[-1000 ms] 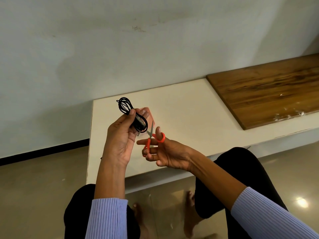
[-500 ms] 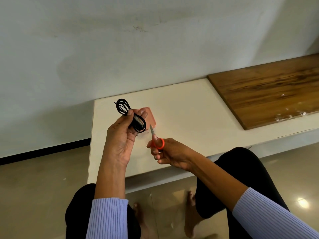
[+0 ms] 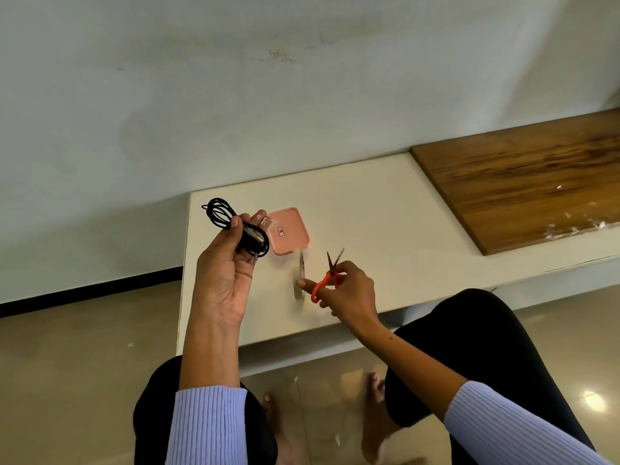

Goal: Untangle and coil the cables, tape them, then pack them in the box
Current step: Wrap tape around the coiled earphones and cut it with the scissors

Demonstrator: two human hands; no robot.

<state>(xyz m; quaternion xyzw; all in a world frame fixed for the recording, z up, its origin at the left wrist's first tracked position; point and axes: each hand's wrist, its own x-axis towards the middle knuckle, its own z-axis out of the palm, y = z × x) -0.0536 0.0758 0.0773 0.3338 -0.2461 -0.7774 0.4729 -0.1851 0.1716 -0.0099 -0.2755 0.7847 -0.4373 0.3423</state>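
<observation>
Taping is the step in hand, judging by the tools present; your left hand [image 3: 224,280] grips the coiled black cable [image 3: 235,226], loops projecting above the thumb and a plug tip hanging below the fingers; hold it raised over the left end of the counter [image 3: 385,209]. Your right hand [image 3: 349,293] grasps the red-handled scissors [image 3: 330,275], blades pointing up and slightly parted; its forefinger reaches toward the tape roll [image 3: 299,276], which stands on edge on the counter just beside that hand. Box: the pink box [image 3: 288,231] lies flat on the counter, behind the cable; whether it is lidded cannot be told. Whether tape already binds the coil is not visible; confirm this first. Next move, as judged: set the scissors down clear of the roll; keep the coil pinched so that the loops do not spring apart; then carry it to the box.
</observation>
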